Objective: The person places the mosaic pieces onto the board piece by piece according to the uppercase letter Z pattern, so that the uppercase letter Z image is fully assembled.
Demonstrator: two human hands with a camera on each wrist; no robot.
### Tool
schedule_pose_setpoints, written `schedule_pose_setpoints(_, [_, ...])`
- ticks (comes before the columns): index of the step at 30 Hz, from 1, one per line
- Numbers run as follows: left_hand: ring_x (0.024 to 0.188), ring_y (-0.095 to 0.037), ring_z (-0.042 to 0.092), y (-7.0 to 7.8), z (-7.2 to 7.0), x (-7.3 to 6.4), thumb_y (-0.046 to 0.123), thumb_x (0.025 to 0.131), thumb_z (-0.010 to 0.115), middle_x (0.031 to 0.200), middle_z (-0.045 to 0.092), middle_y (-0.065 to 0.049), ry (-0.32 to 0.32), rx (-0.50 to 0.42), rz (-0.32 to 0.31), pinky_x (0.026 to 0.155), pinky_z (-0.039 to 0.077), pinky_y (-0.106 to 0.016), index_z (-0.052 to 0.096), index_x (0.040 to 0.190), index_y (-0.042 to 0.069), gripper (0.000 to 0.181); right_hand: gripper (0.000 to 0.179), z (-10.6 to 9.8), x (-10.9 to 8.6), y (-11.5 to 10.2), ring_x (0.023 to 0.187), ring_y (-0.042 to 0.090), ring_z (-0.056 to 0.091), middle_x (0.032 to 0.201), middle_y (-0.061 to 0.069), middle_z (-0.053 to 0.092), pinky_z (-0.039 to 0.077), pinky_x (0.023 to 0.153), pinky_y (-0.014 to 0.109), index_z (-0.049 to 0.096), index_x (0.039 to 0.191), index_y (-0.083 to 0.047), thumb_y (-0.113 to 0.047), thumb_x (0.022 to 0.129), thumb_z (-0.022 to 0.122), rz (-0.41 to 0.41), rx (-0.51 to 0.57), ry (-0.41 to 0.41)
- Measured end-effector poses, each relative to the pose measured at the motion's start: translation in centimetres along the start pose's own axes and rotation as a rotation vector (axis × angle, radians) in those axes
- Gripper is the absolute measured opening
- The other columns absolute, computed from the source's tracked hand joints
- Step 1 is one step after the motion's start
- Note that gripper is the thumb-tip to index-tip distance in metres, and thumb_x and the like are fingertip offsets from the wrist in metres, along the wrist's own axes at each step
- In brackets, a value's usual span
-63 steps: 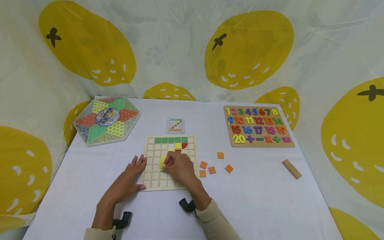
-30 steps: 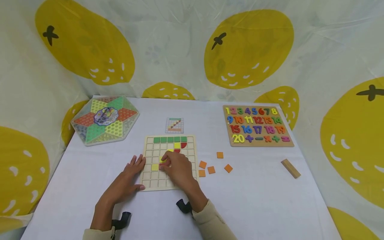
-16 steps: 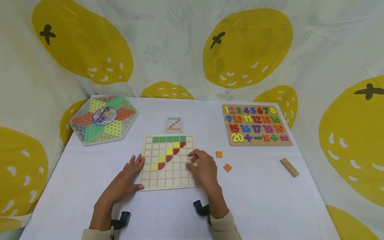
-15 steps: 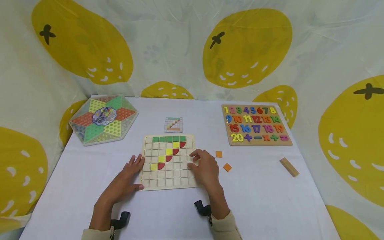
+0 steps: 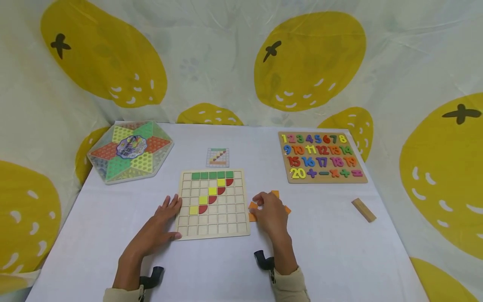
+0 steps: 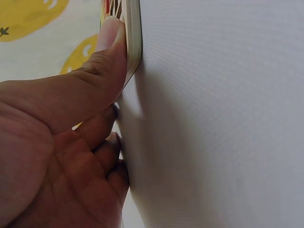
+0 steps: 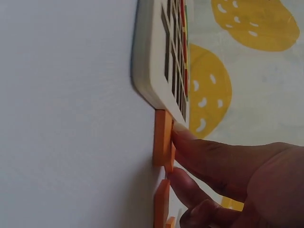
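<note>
A light wooden grid board lies on the white table, with a row of green tiles along its top. Yellow square tiles and red quarter-round tiles step diagonally across it. My left hand rests at the board's left side, its thumb on the rim and its other fingers extended along the edge. Just right of the board, my right hand pinches an orange square tile between thumb and finger. Other orange tiles lie around and partly under this hand.
Behind the board lies a small pattern card. A hexagonal Chinese checkers board sits at the back left, a number puzzle at the back right. A small wooden block lies toward the right edge.
My right hand has left the grid, uncovering the lowest red quarter-round tile beside a yellow one, and moved right to the orange tiles. The left hand has stayed at the board's edge.
</note>
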State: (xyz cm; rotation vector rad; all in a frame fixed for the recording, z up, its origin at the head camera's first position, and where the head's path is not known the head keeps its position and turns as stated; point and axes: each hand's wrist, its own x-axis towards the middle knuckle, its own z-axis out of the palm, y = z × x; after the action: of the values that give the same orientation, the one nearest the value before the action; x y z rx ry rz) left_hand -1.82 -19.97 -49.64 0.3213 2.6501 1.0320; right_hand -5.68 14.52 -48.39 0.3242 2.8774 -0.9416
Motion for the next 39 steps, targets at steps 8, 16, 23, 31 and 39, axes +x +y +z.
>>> schedule_pose_setpoints(8, [0.167,-0.04,0.006,-0.1,0.2,0.0,0.006,0.08,0.089,0.178,0.018,-0.014,0.003,0.007,0.009,0.137,0.006,-0.057,0.029,0.168,0.008,0.107,0.024,0.1,0.2,0.1,0.082,0.019,0.057,0.087,0.001,0.063,0.043,0.065,0.027,0.074,0.097,-0.015,-0.017,0.082,0.092,-0.001,0.002,0.002])
schedule_pose_setpoints(16, [0.167,-0.04,0.006,-0.1,0.2,-0.1,0.007,0.081,0.088,0.178,0.018,-0.012,0.003,0.009,0.015,0.139,0.003,-0.049,0.029,0.168,0.009,0.106,0.019,-0.3,0.2,-0.2,0.081,0.019,0.057,0.079,0.0,0.062,0.044,0.059,0.028,0.075,0.098,-0.021,-0.018,0.086,0.089,-0.003,0.057,0.0])
schedule_pose_setpoints(23, [0.167,-0.039,0.006,-0.1,0.2,-0.1,0.007,0.08,0.089,0.178,0.018,-0.012,0.001,0.009,0.01,0.139,0.003,-0.049,0.029,0.168,0.009,0.106,0.013,0.2,-0.4,-1.3,0.079,0.019,0.056,0.078,-0.003,0.065,0.042,0.055,0.027,0.077,0.094,-0.023,-0.021,0.088,0.088,-0.047,0.127,-0.004])
schedule_pose_setpoints(31, [0.167,-0.04,0.007,0.2,0.1,0.0,0.006,0.079,0.089,0.178,0.018,-0.013,0.001,0.017,0.0,0.136,0.009,-0.06,0.03,0.168,0.008,0.107,0.016,2.1,-1.3,-3.3,0.076,0.015,0.057,0.072,-0.008,0.064,0.042,0.056,0.027,0.072,0.09,-0.024,-0.022,0.087,0.088,-0.134,0.157,-0.081])
schedule_pose_setpoints(39, [0.167,-0.04,0.007,0.2,0.0,-0.1,0.007,0.079,0.089,0.178,0.018,-0.014,0.005,0.023,-0.001,0.137,0.006,-0.055,0.029,0.168,0.008,0.107,0.017,4.1,-1.9,-5.9,0.078,0.011,0.058,0.074,-0.011,0.065,0.044,0.061,0.024,0.071,0.09,-0.024,-0.025,0.087,0.088,-0.255,0.135,-0.159])
